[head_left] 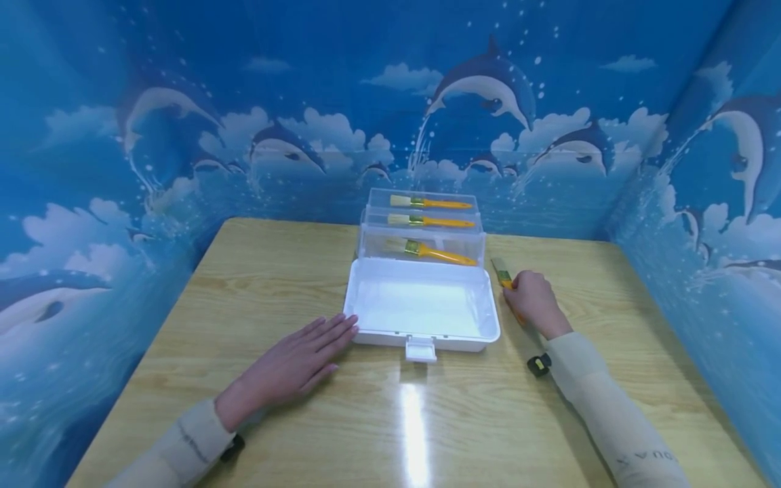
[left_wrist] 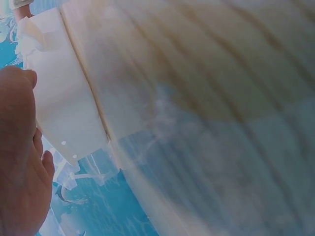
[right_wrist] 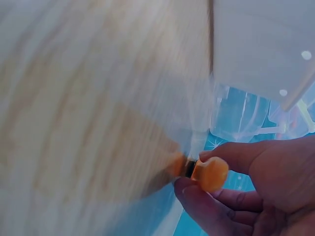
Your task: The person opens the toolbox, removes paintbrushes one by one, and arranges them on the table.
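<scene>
On the table stands an open white plastic box (head_left: 378, 337), its main compartment bare and its front latch (head_left: 420, 349) hanging down. My left hand (head_left: 293, 359) lies flat with straight fingers, fingertips at the box's front left corner. To the right of the box, my right hand (head_left: 537, 303) pinches a paintbrush (head_left: 503, 274) by its orange handle, bristles pointing away from me. In the right wrist view, thumb and fingers close around the handle (right_wrist: 212, 174), its rounded end facing the camera.
Behind the main compartment rise clear stepped trays (head_left: 372, 252). One paintbrush lies in each: the upper (head_left: 448, 204), the middle (head_left: 445, 222) and the lower (head_left: 445, 255). Blue dolphin-print curtains (head_left: 342, 81) border the wooden table (head_left: 262, 271) at the back and sides.
</scene>
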A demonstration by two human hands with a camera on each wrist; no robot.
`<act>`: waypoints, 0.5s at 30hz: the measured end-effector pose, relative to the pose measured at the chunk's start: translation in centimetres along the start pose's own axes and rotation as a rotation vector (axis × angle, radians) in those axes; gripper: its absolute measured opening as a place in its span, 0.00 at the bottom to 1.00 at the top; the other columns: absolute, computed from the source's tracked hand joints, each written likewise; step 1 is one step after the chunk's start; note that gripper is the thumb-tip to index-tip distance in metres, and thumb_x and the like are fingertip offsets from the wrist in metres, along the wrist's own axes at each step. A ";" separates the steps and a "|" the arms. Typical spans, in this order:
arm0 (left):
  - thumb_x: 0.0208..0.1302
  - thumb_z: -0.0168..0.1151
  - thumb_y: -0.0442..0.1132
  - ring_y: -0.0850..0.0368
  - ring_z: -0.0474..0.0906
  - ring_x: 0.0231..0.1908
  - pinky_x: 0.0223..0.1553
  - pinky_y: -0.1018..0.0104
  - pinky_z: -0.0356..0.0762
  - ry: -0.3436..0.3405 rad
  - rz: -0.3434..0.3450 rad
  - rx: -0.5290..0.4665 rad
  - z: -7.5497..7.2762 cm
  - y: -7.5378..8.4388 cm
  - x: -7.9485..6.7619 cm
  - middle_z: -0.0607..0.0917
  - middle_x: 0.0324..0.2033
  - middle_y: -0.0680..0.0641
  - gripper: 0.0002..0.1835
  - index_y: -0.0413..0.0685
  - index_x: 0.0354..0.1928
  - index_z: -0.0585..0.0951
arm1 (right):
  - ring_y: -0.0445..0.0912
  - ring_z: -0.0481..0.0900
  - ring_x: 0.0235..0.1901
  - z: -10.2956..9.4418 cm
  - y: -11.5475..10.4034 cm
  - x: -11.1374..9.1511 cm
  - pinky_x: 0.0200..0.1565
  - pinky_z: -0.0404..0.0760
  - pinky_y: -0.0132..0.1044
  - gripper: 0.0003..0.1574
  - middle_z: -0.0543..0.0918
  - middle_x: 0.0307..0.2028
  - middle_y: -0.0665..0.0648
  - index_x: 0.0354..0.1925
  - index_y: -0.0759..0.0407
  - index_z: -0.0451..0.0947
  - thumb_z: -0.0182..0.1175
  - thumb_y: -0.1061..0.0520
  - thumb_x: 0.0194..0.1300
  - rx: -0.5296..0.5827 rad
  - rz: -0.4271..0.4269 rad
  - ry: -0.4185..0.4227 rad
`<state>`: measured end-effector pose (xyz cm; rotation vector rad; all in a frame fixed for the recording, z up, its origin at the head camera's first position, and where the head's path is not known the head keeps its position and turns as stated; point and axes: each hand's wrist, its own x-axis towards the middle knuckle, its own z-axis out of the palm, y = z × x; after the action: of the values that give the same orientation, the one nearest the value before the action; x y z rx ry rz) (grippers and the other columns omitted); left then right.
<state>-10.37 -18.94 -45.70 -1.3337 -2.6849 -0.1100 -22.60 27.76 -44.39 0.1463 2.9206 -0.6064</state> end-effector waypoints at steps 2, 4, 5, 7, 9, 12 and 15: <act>0.79 0.50 0.48 0.52 0.47 0.80 0.79 0.53 0.50 0.000 -0.001 -0.002 0.0 0.0 0.0 0.51 0.81 0.48 0.35 0.46 0.80 0.53 | 0.50 0.79 0.25 0.0 -0.1 0.0 0.26 0.81 0.36 0.18 0.84 0.31 0.66 0.40 0.75 0.81 0.60 0.57 0.70 -0.011 -0.003 -0.001; 0.79 0.49 0.48 0.52 0.47 0.80 0.79 0.53 0.50 -0.001 -0.001 -0.004 -0.1 0.0 0.0 0.51 0.81 0.48 0.35 0.46 0.80 0.54 | 0.50 0.80 0.27 0.0 -0.1 0.0 0.27 0.82 0.37 0.19 0.85 0.33 0.67 0.42 0.76 0.81 0.60 0.56 0.70 -0.017 -0.001 -0.003; 0.79 0.49 0.49 0.52 0.47 0.80 0.79 0.52 0.51 -0.003 -0.002 -0.006 -0.1 0.0 0.1 0.51 0.81 0.48 0.35 0.46 0.80 0.54 | 0.51 0.80 0.27 0.0 0.0 0.0 0.28 0.83 0.37 0.20 0.85 0.34 0.68 0.42 0.76 0.81 0.61 0.56 0.70 -0.021 0.002 -0.006; 0.79 0.48 0.49 0.52 0.47 0.80 0.79 0.52 0.50 -0.010 -0.007 -0.012 -0.2 0.1 0.1 0.51 0.81 0.48 0.34 0.46 0.80 0.54 | 0.51 0.81 0.28 0.0 0.0 0.0 0.28 0.83 0.37 0.20 0.85 0.35 0.68 0.43 0.76 0.81 0.60 0.56 0.70 -0.022 0.010 -0.015; 0.80 0.48 0.49 0.52 0.46 0.80 0.79 0.52 0.50 -0.020 -0.013 -0.013 -0.3 0.1 0.1 0.50 0.81 0.49 0.34 0.47 0.80 0.53 | 0.50 0.80 0.28 0.1 0.0 0.0 0.28 0.83 0.37 0.19 0.85 0.35 0.68 0.43 0.76 0.81 0.60 0.56 0.70 -0.020 0.014 -0.018; 0.80 0.48 0.49 0.52 0.46 0.80 0.79 0.52 0.50 -0.026 -0.017 -0.010 -0.3 0.2 0.1 0.50 0.81 0.49 0.34 0.47 0.81 0.53 | 0.50 0.80 0.27 0.2 -0.1 0.0 0.26 0.81 0.36 0.18 0.84 0.33 0.67 0.42 0.75 0.80 0.60 0.57 0.70 -0.006 0.016 -0.022; 0.79 0.49 0.49 0.52 0.46 0.80 0.79 0.52 0.50 -0.018 -0.012 0.000 -0.2 0.1 0.1 0.50 0.81 0.48 0.35 0.46 0.80 0.53 | 0.49 0.79 0.25 0.3 -0.2 0.0 0.24 0.80 0.35 0.17 0.84 0.31 0.65 0.41 0.75 0.81 0.60 0.57 0.70 0.008 0.017 -0.023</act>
<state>-10.29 -18.83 -45.48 -1.3252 -2.7082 -0.0994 -22.58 27.49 -44.56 0.1642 2.8920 -0.6123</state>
